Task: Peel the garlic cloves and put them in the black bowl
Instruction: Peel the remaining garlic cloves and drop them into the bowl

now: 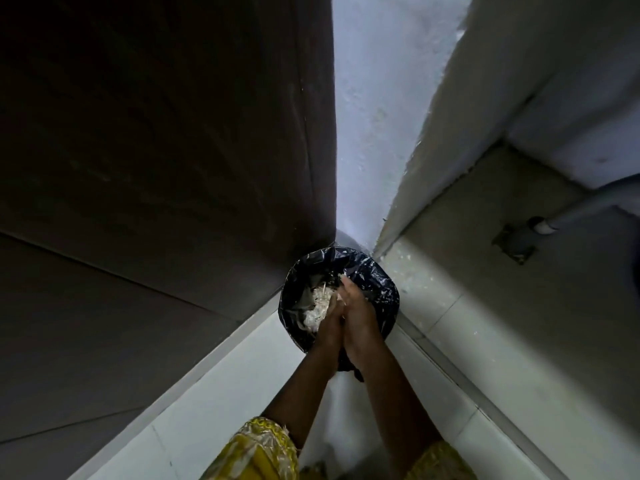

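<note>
A bin lined with a black plastic bag (381,282) stands on the floor in a corner. A heap of pale garlic skins (317,304) lies inside it. My left hand (329,323) and my right hand (358,317) are held over the bin with their palms pressed flat together and fingers straight. A few pale skin bits cling near the fingertips. No garlic cloves and no black bowl are in view.
A dark wooden panel (156,150) rises to the left of the bin. A pale wall (377,116) stands behind it. White floor tiles (225,393) run below. To the right, a pipe (588,206) meets a wall fitting (516,242).
</note>
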